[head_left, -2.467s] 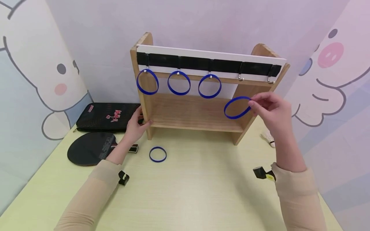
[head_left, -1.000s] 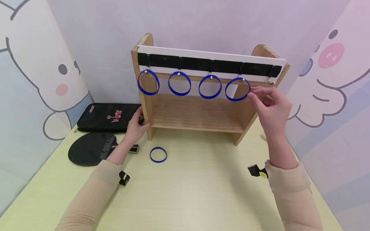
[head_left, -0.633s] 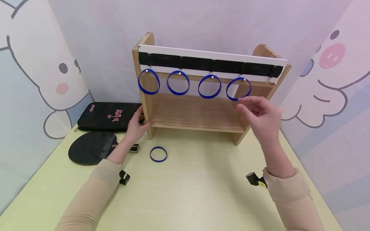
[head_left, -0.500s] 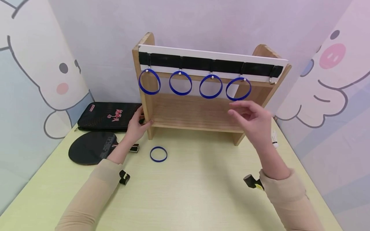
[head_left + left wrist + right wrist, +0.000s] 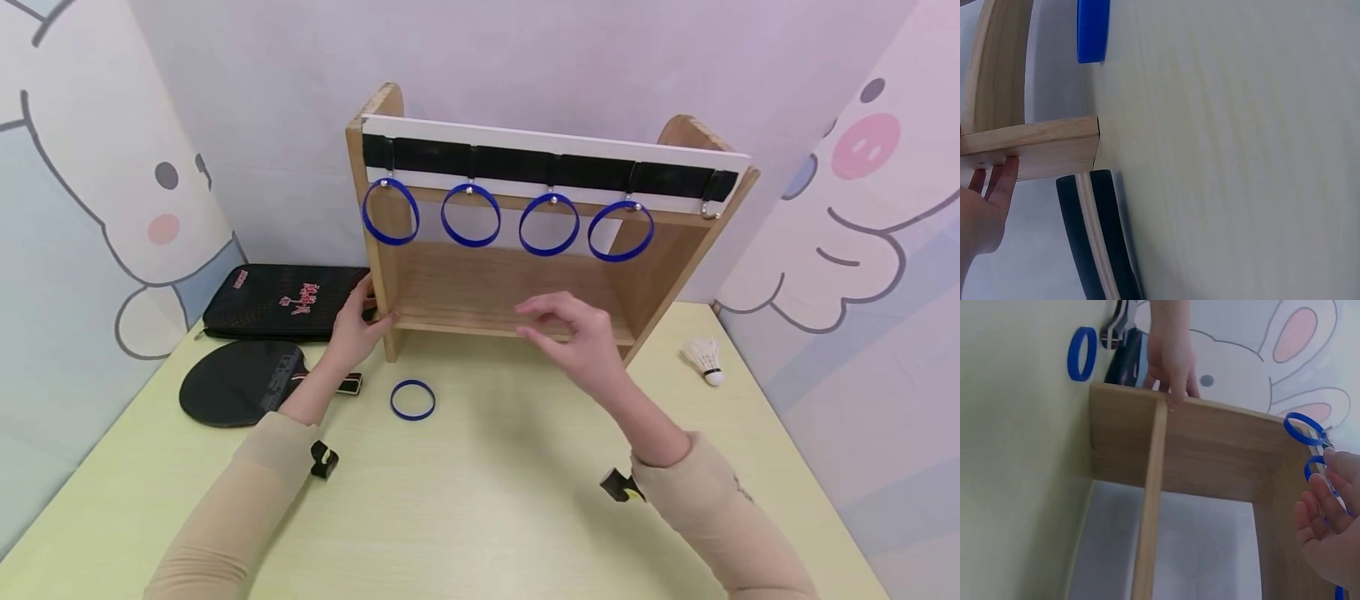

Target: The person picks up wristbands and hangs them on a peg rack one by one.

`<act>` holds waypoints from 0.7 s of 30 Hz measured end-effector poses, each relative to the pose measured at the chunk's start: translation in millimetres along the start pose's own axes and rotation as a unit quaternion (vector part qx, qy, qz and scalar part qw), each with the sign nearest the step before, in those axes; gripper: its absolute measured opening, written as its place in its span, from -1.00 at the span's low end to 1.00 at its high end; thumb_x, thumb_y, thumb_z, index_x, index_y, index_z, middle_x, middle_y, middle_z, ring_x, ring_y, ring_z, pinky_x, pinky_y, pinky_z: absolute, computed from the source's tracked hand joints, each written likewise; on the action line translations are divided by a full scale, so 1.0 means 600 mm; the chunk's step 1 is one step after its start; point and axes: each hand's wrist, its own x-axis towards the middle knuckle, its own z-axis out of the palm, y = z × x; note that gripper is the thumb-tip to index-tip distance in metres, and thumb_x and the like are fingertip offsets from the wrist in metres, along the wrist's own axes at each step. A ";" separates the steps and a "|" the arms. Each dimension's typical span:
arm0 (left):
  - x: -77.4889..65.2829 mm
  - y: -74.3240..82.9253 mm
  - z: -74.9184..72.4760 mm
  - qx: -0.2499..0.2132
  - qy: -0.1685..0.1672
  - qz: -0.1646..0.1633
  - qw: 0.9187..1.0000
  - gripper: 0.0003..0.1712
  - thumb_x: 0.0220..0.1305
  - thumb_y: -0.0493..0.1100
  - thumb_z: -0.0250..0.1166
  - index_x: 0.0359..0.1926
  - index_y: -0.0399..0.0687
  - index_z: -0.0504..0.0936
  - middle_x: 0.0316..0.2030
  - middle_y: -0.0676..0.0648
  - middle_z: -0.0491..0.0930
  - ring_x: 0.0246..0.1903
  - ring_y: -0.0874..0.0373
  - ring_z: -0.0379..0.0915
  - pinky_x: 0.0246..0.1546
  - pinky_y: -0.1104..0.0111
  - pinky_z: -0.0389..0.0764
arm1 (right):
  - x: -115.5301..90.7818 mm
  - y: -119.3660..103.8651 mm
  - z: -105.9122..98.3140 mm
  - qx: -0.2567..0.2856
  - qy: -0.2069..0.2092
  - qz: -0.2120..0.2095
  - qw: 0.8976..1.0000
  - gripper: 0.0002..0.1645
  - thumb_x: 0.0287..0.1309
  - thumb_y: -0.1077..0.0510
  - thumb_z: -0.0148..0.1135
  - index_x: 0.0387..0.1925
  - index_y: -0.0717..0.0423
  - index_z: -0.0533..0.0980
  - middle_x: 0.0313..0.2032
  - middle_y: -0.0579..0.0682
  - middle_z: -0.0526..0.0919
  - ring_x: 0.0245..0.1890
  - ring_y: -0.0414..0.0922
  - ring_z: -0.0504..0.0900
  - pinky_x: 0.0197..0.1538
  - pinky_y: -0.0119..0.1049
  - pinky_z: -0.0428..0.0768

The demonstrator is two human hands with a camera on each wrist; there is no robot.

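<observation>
A small wooden shelf (image 5: 480, 279) stands on the table, with a white board (image 5: 555, 136) and hooks along its top front. Several blue rings (image 5: 619, 259) hang from the hooks; the rightmost hook (image 5: 707, 212) carries none. Another blue ring (image 5: 412, 417) lies flat on the table in front of the shelf's left leg. My left hand (image 5: 352, 331) grips the shelf's left side panel, thumb at the front edge and fingers on the outer face. My right hand (image 5: 576, 335) is in front of the lower board, fingers loosely bent, thumb apart, holding nothing.
A black table tennis bat (image 5: 240, 383) lies at the left beneath my left forearm. Behind it is a black zipped case (image 5: 285, 302). A shuttlecock (image 5: 705, 360) lies at the right, near the table's edge. Printed walls close in the back and sides.
My right hand has put the fourth blue ring on its hook and let go, then moved down and left, away from it. My left hand has stayed on the shelf.
</observation>
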 end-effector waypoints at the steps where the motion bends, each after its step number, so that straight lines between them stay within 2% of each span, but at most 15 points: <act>1: 0.000 0.000 0.000 0.000 -0.001 0.000 1.000 -0.12 0.25 -0.22 0.24 0.48 0.09 -0.02 0.34 -0.22 0.16 0.17 -0.18 0.31 -0.02 -0.05 0.56 | -0.001 0.004 0.009 -0.005 -0.011 0.001 1.000 -0.73 -0.02 0.28 0.40 -0.20 0.15 0.63 -0.17 -0.03 0.69 -0.22 -0.15 0.63 -0.12 -0.23 0.64; 7: 0.000 0.004 0.001 0.002 -0.003 -0.003 1.000 -0.12 0.25 -0.22 0.24 0.47 0.07 -0.03 0.34 -0.22 0.15 0.17 -0.19 0.31 -0.01 -0.05 0.55 | -0.010 0.023 0.057 -0.010 -0.067 -0.003 0.998 -0.71 -0.01 0.19 0.41 -0.18 0.12 0.63 -0.12 -0.03 0.68 -0.11 -0.14 0.60 -0.05 -0.21 0.62; 12: 0.001 0.006 0.001 -0.002 -0.003 -0.001 1.000 -0.12 0.25 -0.23 0.24 0.47 0.08 -0.02 0.34 -0.22 0.16 0.17 -0.18 0.31 -0.01 -0.05 0.55 | -0.019 0.047 0.094 -0.007 -0.111 -0.016 0.994 -0.70 -0.03 0.18 0.43 -0.18 0.10 0.64 -0.14 -0.06 0.68 -0.10 -0.17 0.58 -0.10 -0.17 0.63; 14: 0.001 0.006 0.001 -0.003 -0.002 0.003 1.000 -0.13 0.25 -0.24 0.24 0.47 0.07 -0.02 0.34 -0.23 0.16 0.16 -0.19 0.32 -0.01 -0.05 0.56 | -0.021 0.058 0.108 -0.007 -0.138 -0.008 0.990 -0.70 -0.03 0.18 0.43 -0.17 0.09 0.64 -0.16 -0.07 0.68 -0.12 -0.19 0.59 -0.12 -0.20 0.64; 17: 0.000 0.005 0.000 -0.001 -0.002 0.001 1.000 -0.13 0.25 -0.23 0.24 0.47 0.08 -0.02 0.34 -0.22 0.15 0.16 -0.18 0.31 -0.02 -0.04 0.56 | -0.023 0.069 0.125 -0.005 -0.191 0.012 0.981 -0.68 0.00 0.20 0.41 -0.13 0.09 0.62 -0.16 -0.06 0.67 -0.12 -0.20 0.58 -0.13 -0.21 0.64; 21: 0.000 0.004 0.000 0.001 -0.001 0.001 1.000 -0.13 0.25 -0.23 0.24 0.47 0.08 -0.02 0.34 -0.22 0.16 0.16 -0.17 0.32 -0.02 -0.03 0.56 | -0.022 0.083 0.143 -0.015 -0.281 0.033 0.959 -0.61 0.05 0.21 0.37 -0.02 0.05 0.59 -0.10 -0.06 0.64 -0.08 -0.20 0.55 -0.05 -0.15 0.61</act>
